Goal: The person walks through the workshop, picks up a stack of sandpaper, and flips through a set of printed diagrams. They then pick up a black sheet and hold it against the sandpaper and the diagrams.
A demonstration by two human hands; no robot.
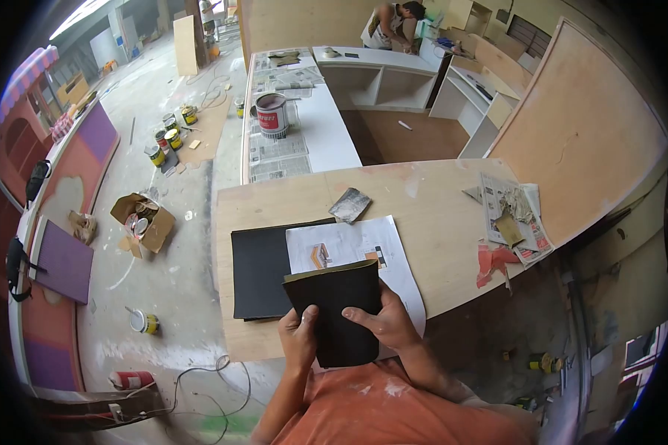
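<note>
A black sheet of sandpaper, bent so that a yellowish-brown edge shows along its top, is held in front of my body by both hands. My left hand is closed on its left side, thumb on the black face. On the right side, my right hand grips it with the thumb pressed flat on the front and the fingers hidden behind. Beneath it on the wooden board lie more black sheets and a white printed paper with a drawing. A small worn grey sandpaper piece rests just beyond.
Newspaper with scraps lies at the board's right end. A paint can stands on a newspaper-covered white counter. On the floor at left are a cardboard box, several cans and a cable. A person bends over the far counter.
</note>
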